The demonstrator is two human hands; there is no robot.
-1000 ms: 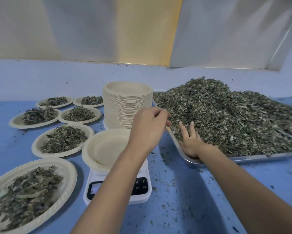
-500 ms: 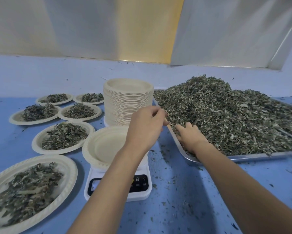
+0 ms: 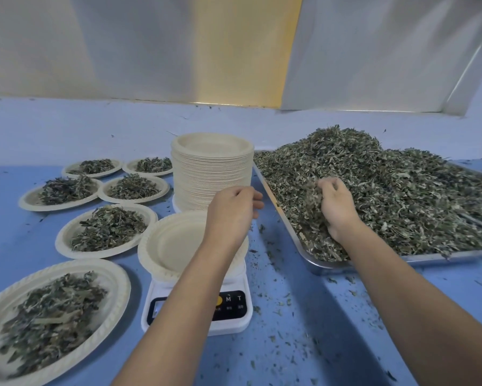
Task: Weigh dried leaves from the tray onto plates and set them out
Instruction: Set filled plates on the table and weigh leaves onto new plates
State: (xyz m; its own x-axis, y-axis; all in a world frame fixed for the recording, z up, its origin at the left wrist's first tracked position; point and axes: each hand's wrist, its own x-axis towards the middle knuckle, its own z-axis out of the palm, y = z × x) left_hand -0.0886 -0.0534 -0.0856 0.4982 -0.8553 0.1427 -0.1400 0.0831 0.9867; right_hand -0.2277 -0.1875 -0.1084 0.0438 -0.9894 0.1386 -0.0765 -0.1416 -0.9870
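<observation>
Head view, downward over table (image 3: 303, 344)

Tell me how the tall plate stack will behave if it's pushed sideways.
The plate stack is probably light: thin moulded plates. Being tall over a narrow base, a high push would likely tip or shear it. Nested rims may hold it together if pushed low.

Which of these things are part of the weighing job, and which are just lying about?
In the job: tray, dried leaves, right hand gripping a handful, empty plate, scale, plate stack, filled plates.
Lying about: leaf crumbs on blue table, wall panels.
</observation>
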